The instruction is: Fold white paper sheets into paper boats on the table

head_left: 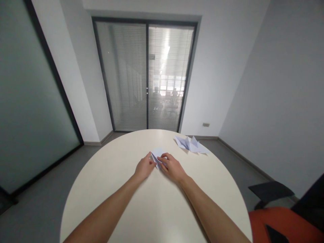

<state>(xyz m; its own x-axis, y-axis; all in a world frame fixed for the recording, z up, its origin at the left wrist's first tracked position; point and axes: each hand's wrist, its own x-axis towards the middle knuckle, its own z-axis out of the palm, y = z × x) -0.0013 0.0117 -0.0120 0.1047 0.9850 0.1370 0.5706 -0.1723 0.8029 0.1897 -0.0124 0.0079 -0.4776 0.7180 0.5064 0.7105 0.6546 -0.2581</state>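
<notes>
A small piece of folded paper [158, 153], pale bluish white, is between my hands over the far half of the round table. My left hand [145, 166] has its fingers closed on the paper's left edge, where a fold stands up. From the right, my right hand [171, 166] grips the paper with curled fingers, the fingertips on its inner face. Part of the paper is hidden behind the fingers. Beyond my right hand lies a group of folded paper pieces [190, 144], some with points sticking up.
The round cream table [106, 189] fills the lower middle. An orange chair [280, 222] with black armrests stands at the lower right. Behind the table is a glass door with blinds [124, 77]. A frosted glass panel [30, 101] is on the left.
</notes>
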